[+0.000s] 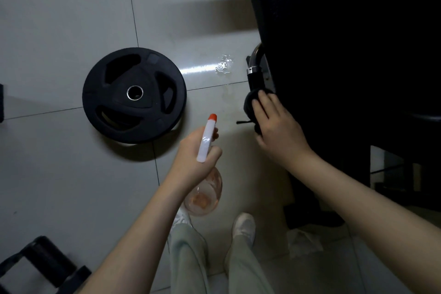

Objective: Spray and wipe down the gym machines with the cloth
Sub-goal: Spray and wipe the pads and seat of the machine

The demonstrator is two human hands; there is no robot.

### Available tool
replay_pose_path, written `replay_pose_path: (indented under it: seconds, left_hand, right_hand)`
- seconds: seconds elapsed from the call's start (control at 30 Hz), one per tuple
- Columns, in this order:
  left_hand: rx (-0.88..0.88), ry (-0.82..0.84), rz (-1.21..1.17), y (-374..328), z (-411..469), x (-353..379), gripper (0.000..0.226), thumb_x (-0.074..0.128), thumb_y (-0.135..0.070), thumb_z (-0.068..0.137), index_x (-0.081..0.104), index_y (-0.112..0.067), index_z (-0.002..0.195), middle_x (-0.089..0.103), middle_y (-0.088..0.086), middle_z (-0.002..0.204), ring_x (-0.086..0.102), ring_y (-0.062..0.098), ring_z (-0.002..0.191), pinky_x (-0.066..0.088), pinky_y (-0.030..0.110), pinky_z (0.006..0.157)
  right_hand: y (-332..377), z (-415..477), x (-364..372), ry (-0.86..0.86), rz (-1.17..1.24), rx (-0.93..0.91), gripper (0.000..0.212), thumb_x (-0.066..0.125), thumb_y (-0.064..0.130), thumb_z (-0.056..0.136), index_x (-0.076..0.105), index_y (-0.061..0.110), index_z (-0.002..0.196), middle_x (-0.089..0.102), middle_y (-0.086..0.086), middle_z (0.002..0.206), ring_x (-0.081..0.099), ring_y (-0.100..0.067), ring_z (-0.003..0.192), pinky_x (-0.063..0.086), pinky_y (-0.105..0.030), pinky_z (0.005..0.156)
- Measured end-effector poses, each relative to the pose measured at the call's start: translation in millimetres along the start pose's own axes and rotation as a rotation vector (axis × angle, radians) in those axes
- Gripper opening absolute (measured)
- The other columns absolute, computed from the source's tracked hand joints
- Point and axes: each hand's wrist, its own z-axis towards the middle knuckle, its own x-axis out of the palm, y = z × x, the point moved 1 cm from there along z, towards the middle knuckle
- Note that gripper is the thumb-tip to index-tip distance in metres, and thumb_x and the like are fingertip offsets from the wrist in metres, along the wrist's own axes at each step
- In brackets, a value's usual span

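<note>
My left hand grips a spray bottle by its white head, whose orange nozzle points away from me; its clear body hangs below my wrist. My right hand holds a dark cloth around the black grip at the end of a chrome machine handle. The handle sticks out from a large black gym machine at the right. How my right fingers lie under the cloth is partly hidden.
A black weight plate lies flat on the tiled floor to the left. A small wet patch shines on the tiles near the handle. Black equipment sits at the bottom left. My legs and white shoes stand below.
</note>
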Motion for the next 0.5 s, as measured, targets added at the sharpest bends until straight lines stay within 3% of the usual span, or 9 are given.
replay_pose_path:
  seconds: [0.1, 0.23, 0.37, 0.43, 0.5]
  left_hand:
    - [-0.004, -0.014, -0.017, -2.6, 2.8, 1.3, 0.050, 0.049, -0.024, 0.071, 0.058, -0.010, 0.117, 0.064, -0.001, 0.106, 0.059, 0.008, 0.097, 0.042, 0.010, 0.075]
    - [-0.021, -0.026, -0.073, -3.2, 4.0, -1.7, 0.042, 0.052, -0.023, 0.071, 0.060, -0.011, 0.110, 0.066, 0.000, 0.105, 0.058, 0.003, 0.084, 0.043, 0.023, 0.071]
    - [0.028, -0.046, -0.040, -8.3, 0.0, -7.4, 0.040, 0.050, -0.022, 0.070, 0.061, -0.009, 0.107, 0.066, 0.003, 0.105, 0.056, 0.009, 0.083, 0.042, 0.026, 0.073]
    - [0.089, -0.068, 0.006, -12.1, -3.0, -8.6, 0.040, 0.049, -0.019, 0.072, 0.061, -0.006, 0.107, 0.065, 0.005, 0.105, 0.057, 0.014, 0.090, 0.042, 0.025, 0.076]
    - [0.164, -0.097, 0.054, -15.0, -4.4, -6.8, 0.038, 0.050, -0.016, 0.074, 0.060, -0.004, 0.109, 0.063, 0.007, 0.104, 0.058, 0.018, 0.093, 0.042, 0.019, 0.077]
  right_hand:
    - [7.0, 12.8, 2.7, 0.059, -0.041, 0.034, 0.068, 0.061, 0.032, 0.085, 0.038, -0.001, 0.140, 0.031, -0.019, 0.150, 0.029, -0.041, 0.137, 0.031, -0.047, 0.109]
    - [2.9, -2.6, 12.2, 0.009, -0.101, -0.093, 0.053, 0.069, 0.005, 0.073, 0.057, -0.003, 0.124, 0.052, -0.021, 0.133, 0.050, -0.045, 0.119, 0.047, -0.049, 0.093]
    - [1.5, -29.4, 9.3, -0.092, -0.042, -0.173, 0.043, 0.068, -0.004, 0.065, 0.065, -0.003, 0.108, 0.062, -0.022, 0.116, 0.050, -0.041, 0.104, 0.054, -0.043, 0.076]
    - [3.9, -28.2, 8.2, -0.092, 0.026, -0.127, 0.048, 0.074, -0.002, 0.061, 0.065, -0.002, 0.107, 0.062, -0.022, 0.116, 0.049, -0.039, 0.102, 0.053, -0.043, 0.076]
    - [5.3, -24.3, 9.3, -0.066, 0.059, -0.066, 0.052, 0.072, 0.002, 0.064, 0.062, 0.001, 0.116, 0.056, -0.022, 0.126, 0.051, -0.042, 0.112, 0.050, -0.047, 0.086]
